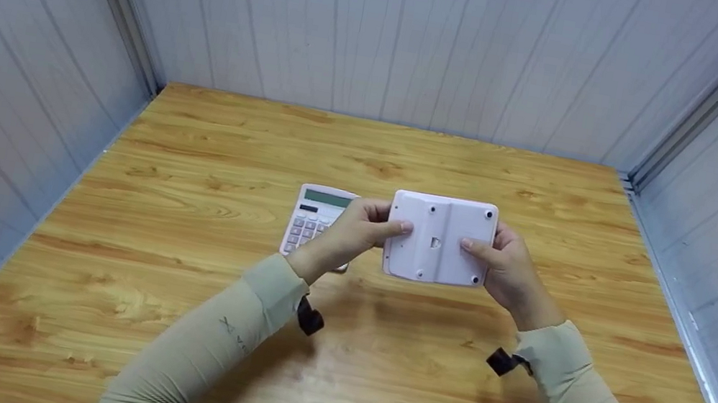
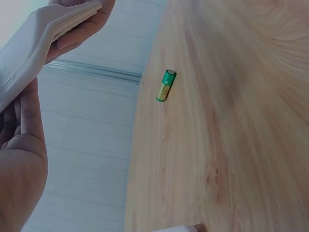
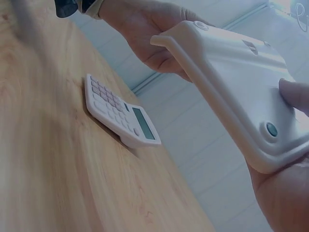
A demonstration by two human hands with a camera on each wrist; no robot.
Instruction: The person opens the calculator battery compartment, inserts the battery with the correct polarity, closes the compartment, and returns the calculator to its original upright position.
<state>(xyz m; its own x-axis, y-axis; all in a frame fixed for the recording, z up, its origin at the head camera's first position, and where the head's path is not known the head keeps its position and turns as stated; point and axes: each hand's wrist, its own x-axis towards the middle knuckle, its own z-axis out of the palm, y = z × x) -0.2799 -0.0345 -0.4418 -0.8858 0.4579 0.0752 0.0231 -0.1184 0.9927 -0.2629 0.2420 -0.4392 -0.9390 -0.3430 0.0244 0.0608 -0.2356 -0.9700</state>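
Both hands hold a white calculator (image 1: 463,217) above the table, its underside turned to the head camera. That underside shows round feet, screw holes and a small rectangular recess. My left hand (image 1: 353,233) grips one short end, thumb over the back and fingers behind. At the opposite end my right hand (image 1: 515,280) pinches it the same way. A second white calculator (image 1: 306,228) lies face up on the table, partly covered by the left hand and wrist; the right wrist view shows its keys and display. A green and gold battery (image 2: 166,86) lies on the table in the left wrist view.
The wooden table (image 1: 252,140) is bounded by a pale panelled wall (image 1: 373,29) at the back and by walls on both sides. A small black camera (image 1: 310,317) hangs under the left wrist and another black camera (image 1: 501,362) under the right.
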